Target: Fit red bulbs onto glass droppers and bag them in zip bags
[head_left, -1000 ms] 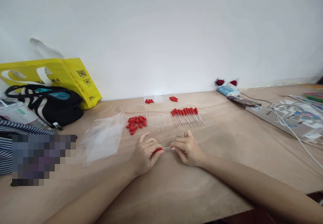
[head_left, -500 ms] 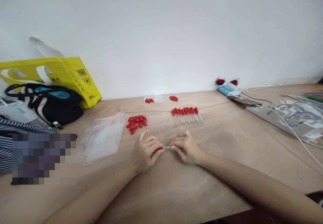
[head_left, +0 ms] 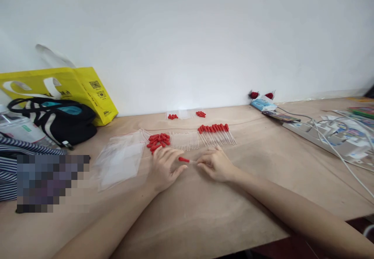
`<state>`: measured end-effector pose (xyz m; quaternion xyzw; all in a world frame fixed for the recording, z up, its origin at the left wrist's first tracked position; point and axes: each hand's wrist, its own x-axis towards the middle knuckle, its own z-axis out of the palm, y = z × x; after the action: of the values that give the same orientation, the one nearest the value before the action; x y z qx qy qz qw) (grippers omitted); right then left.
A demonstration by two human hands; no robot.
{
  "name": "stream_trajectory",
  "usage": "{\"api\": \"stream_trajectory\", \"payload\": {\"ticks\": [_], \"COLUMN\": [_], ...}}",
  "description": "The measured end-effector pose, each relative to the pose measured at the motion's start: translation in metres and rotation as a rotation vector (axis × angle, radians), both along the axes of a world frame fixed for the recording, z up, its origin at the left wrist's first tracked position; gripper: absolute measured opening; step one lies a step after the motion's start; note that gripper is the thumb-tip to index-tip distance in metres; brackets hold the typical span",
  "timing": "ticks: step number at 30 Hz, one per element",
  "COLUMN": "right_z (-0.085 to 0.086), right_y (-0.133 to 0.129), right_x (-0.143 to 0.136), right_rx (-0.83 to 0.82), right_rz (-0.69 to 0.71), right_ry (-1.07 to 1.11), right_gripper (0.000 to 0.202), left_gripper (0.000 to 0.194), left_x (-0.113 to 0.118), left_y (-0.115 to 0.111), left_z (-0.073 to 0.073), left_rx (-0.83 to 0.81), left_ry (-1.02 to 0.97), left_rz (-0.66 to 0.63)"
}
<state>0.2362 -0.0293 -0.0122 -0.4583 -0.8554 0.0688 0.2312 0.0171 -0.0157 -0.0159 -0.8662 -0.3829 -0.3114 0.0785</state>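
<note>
My right hand (head_left: 214,164) pinches a thin clear tube whose left end carries a red rubber bulb (head_left: 184,159). Just left of that bulb, my left hand (head_left: 166,168) is open, thumb and fingers apart, with nothing held. Beyond my left hand lies a pile of loose red bulbs (head_left: 157,140), the nearest partly hidden by my fingers. Bare clear tubes (head_left: 184,140) lie side by side right of the pile. Farther right is a row of tubes with red bulbs fitted (head_left: 214,130), their bulb ends toward the wall.
Clear plastic bags (head_left: 121,161) lie at left, near a yellow bag (head_left: 102,95), a black bag (head_left: 76,122) and a bottle (head_left: 22,128). Small bagged red bulbs (head_left: 201,114) are by the wall. A power strip (head_left: 318,140) with cables and a blue packet (head_left: 263,104) are at right.
My left hand has let go of the red bulb, opened and moved slightly left and away from me. The bulb now shows whole on the tube in my right hand, which has shifted slightly forward.
</note>
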Motion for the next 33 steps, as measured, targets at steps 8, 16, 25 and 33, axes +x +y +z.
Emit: {"api": "stream_trajectory", "payload": {"ticks": [8,16,25,33], "right_z": [-0.007,-0.017,-0.013,-0.009], "right_y": [0.070,0.088,0.083,0.081], "right_x": [-0.005,-0.013,-0.015,-0.021], "right_rx": [-0.024,-0.009,0.008,-0.037], "right_rz": [-0.760,-0.857,-0.774,-0.743], "right_ry": [0.202,0.092,0.017,-0.133], "right_gripper": [0.022,0.021,0.024,0.027], "left_gripper": [0.023,0.020,0.022,0.017], "left_x": [-0.036,-0.043,-0.046,-0.047], "left_y": [0.026,0.030,0.030,0.031], "left_z": [-0.003,-0.003,0.001,0.000], "left_rx": [0.031,0.033,0.044,0.082], "left_ry": [0.067,0.160,0.202,0.238], "left_rz": [0.553,0.641,0.652,0.673]}}
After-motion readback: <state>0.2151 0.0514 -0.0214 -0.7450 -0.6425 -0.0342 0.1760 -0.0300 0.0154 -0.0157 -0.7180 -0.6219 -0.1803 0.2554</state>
